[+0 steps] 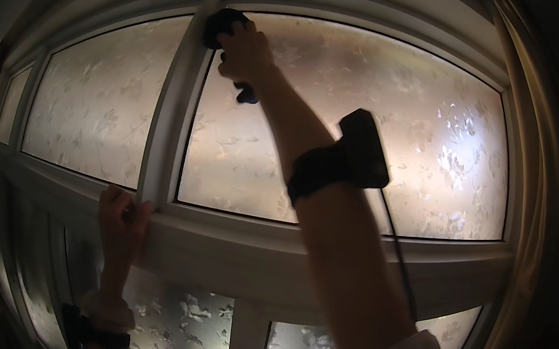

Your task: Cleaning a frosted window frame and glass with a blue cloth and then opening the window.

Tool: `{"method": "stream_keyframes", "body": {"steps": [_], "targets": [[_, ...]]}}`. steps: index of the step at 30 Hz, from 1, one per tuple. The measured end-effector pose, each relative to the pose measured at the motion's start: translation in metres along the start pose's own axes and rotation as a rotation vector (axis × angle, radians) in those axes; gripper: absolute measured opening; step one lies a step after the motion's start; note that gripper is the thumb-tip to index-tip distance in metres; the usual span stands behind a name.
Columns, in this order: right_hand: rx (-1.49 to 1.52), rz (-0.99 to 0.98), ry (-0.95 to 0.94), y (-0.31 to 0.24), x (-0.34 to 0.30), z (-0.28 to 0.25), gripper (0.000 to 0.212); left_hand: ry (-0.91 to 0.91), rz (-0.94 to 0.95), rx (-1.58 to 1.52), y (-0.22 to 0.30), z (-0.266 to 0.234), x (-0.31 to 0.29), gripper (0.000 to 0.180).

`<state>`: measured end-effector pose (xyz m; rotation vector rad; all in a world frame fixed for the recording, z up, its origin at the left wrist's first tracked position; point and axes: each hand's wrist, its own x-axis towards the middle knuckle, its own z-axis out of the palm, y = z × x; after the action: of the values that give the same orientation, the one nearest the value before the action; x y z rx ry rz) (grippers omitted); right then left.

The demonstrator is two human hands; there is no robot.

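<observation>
High on glass (410, 83), right fingers (244, 32) clasp something black (222, 23) (left fingers (112, 193) bent at frame (182, 106), hold unclear).

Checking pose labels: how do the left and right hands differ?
The right hand is high, by the top-left corner of the upper-right patterned pane; the left hand is lower, at the window rail. The right hand grips a black cloth-like item; none shows in the left hand. Both are bare, each arm wearing a black strapped device.
</observation>
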<state>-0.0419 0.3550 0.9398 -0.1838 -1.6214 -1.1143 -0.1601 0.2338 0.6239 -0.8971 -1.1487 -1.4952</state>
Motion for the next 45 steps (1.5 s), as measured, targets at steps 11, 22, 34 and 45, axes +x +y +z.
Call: {"method": "stream_keyframes", "body": {"steps": [11,22,34,45], "targets": [[-0.119,0.413,0.392,0.327,-0.150,-0.075,0.042,0.075,0.177,0.157,-0.025,0.004,-0.002,0.033],[-0.060,0.970,0.326,0.388,-0.123,-0.073,0.085,0.043,0.100,0.151,-0.015,0.001,-0.004,0.028],[0.144,0.432,0.308,0.103,0.026,0.008,0.073,0.055,0.073,0.056,0.003,0.003,0.002,0.029],[0.352,0.256,0.088,0.011,0.052,0.005,0.044,0.053,0.085,0.021,-0.001,0.002,-0.001,0.029]]}}
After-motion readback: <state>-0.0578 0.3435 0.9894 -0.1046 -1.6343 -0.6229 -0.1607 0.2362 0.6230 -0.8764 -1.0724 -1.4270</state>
